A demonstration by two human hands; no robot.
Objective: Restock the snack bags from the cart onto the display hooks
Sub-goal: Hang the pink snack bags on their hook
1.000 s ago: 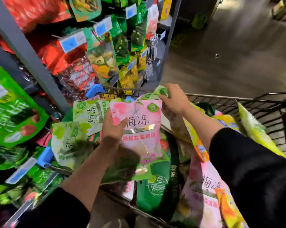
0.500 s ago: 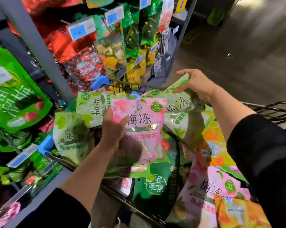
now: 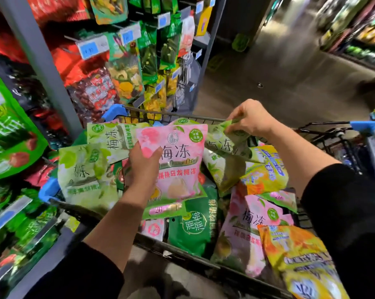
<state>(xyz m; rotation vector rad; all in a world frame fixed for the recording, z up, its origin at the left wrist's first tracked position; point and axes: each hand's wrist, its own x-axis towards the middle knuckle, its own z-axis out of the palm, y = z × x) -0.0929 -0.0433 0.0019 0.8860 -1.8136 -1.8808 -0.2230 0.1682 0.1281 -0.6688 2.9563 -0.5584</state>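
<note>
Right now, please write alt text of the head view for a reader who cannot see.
Over a cart full of snack bags, the left hand holds a pink bag and the right hand pinches a light green bag. Display hooks with hanging bags stand to the left.

glossy plastic film on the pink bag; dark metal wire cart with smooth blue plastic corners.
</note>
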